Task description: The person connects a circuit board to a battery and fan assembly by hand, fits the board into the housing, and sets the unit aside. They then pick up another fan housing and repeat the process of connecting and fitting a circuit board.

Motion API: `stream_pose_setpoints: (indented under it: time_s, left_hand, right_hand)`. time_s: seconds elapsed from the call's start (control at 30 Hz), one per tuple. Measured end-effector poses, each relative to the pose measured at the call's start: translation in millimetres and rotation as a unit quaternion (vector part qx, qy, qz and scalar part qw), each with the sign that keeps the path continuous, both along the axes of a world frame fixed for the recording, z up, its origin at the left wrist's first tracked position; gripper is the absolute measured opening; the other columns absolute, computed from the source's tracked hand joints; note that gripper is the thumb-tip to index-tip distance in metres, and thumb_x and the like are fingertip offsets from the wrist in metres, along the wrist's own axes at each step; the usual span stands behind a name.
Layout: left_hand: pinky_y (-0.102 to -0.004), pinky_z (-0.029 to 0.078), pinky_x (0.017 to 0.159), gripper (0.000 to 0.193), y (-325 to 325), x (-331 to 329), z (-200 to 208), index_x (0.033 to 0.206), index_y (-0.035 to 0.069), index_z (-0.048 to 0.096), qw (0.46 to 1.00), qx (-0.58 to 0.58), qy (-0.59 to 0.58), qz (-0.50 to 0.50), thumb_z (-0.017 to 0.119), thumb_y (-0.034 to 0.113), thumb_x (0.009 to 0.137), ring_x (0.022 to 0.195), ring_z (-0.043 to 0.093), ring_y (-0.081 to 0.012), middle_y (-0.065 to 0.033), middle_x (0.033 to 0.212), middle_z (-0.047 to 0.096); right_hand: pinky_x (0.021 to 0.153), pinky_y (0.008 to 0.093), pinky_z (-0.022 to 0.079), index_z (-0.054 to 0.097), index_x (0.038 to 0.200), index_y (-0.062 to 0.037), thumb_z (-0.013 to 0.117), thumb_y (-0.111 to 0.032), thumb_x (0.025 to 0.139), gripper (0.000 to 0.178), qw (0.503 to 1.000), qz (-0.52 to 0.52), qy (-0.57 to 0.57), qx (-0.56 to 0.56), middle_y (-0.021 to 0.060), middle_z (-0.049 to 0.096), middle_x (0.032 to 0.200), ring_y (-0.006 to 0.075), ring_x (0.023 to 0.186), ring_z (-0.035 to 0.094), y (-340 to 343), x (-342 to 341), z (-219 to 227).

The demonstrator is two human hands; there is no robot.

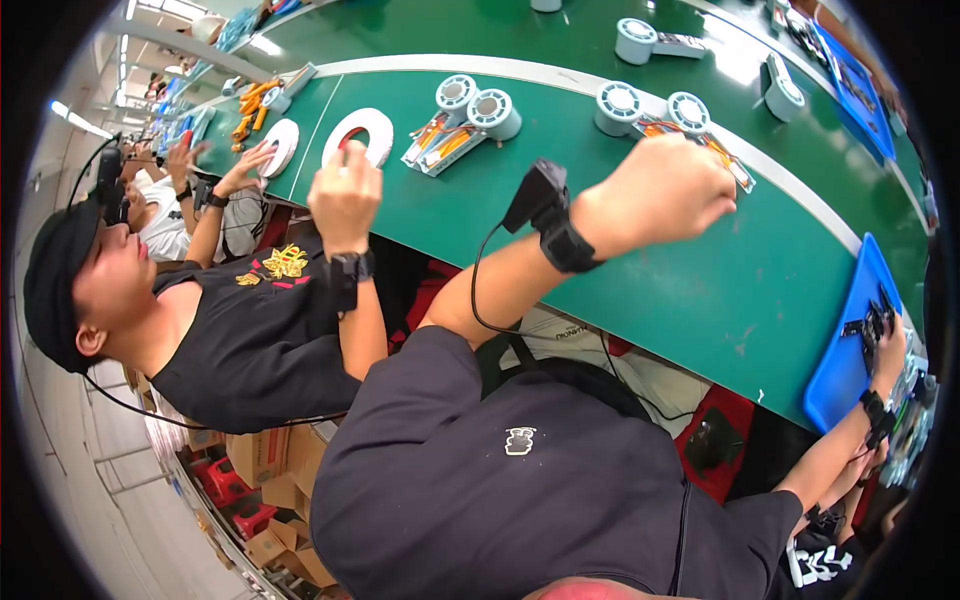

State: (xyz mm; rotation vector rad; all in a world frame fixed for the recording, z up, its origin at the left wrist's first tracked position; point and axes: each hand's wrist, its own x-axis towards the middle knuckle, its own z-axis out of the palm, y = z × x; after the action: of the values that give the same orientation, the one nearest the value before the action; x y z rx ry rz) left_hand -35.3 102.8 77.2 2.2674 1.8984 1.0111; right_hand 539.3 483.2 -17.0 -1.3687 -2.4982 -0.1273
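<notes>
My left hand [660, 192] is closed in a loose fist over the green work table, fingertips turned away. Whatever it may hold is hidden. Just beyond it lie two light-blue round fan heads, one [619, 104] to the left and one [688, 112] nearer the hand. An open handle [738, 165] with orange wiring shows partly behind the fist. Far to the right, my right hand [888, 352] reaches into a blue tray [832, 375], its fingers closed around black plastic parts [868, 322] whose exact kind I cannot make out.
Another pair of fans [490, 112] with opened handles lies to the left. A co-worker's hand [345, 195] is beside a white ring-shaped roll [372, 128]. On the far green surface are assembled fans [637, 42] and another blue tray [855, 90]. A cable hangs from my left wrist device [540, 195].
</notes>
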Motion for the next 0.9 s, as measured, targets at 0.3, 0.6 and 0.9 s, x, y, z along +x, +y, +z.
stream_pose_setpoints:
  time_s: [0.3, 0.6, 0.9]
  left_hand:
    - [-0.0437, 0.056, 0.076, 0.014, -21.3, 7.5, -19.7, 0.084, 0.012, 0.076, 0.999, -0.018, -0.041, -0.013, 0.073, 0.026, 0.085, 0.083, 0.07, -0.0306, -0.0073, 0.082, 0.069]
    - [-0.0421, 0.056, 0.084, 0.035, -22.5, 55.8, -28.9, 0.121, 0.003, 0.062, 0.932, 0.053, -0.337, -0.124, 0.069, 0.022, 0.092, 0.097, 0.069, -0.0343, -0.0185, 0.113, 0.069]
    - [-0.0347, 0.058, 0.065, 0.02, -74.8, -51.8, -35.4, 0.097, -0.003, 0.068, 0.944, 0.006, -0.288, 0.163, 0.053, 0.01, 0.101, 0.073, 0.075, -0.024, -0.0154, 0.083, 0.076]
  right_hand:
    - [0.079, 0.0455, 0.051, 0.059, 0.121, -0.0024, 0.055, -0.03, 0.106, 0.032, 0.995, -0.084, 0.008, -0.044, 0.0237, 0.07, 0.104, 0.0407, 0.095, 0.068, -43.4, -50.3, 35.0]
    - [0.103, 0.0387, 0.043, 0.056, 0.118, 0.003, 0.056, -0.027, 0.106, 0.032, 0.683, 0.401, 0.546, -0.272, 0.0172, 0.06, 0.121, 0.025, 0.112, 0.056, -304.5, -338.7, 73.7]
    - [0.116, 0.0448, 0.031, 0.053, 0.136, 0.002, 0.064, -0.023, 0.098, 0.046, 0.845, 0.293, 0.39, -0.221, 0.0162, 0.061, 0.134, 0.0341, 0.134, 0.047, -335.9, -393.4, 99.2]
